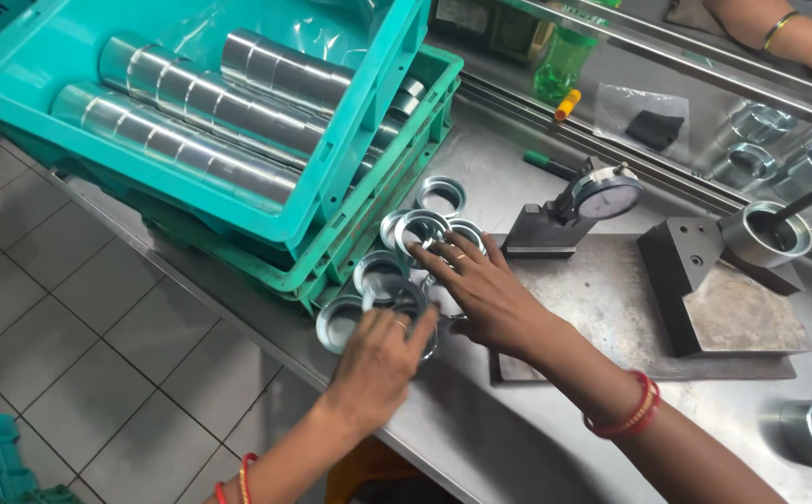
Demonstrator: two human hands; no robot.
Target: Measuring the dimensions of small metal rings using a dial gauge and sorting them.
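Note:
Several shiny metal rings (pixel 441 195) lie loose on the steel table (pixel 518 168) beside stacked teal crates. My left hand (pixel 382 359) reaches in from below, its fingers curled over a ring (pixel 396 297) near the table's front edge. My right hand (pixel 480 289) is spread flat just right of it, fingertips on rings (pixel 422 227) in the middle of the cluster. Another ring (pixel 339 322) lies left of my left hand. Whether either hand has lifted a ring is unclear.
The upper teal crate (pixel 42 56) holds long rows of stacked metal rings (pixel 182 140). A dial gauge (pixel 606 194) on a stand sits on a steel plate with a dark block (pixel 676 257) and a ring (pixel 777 233). Another person's arm (pixel 798 37) is at top right.

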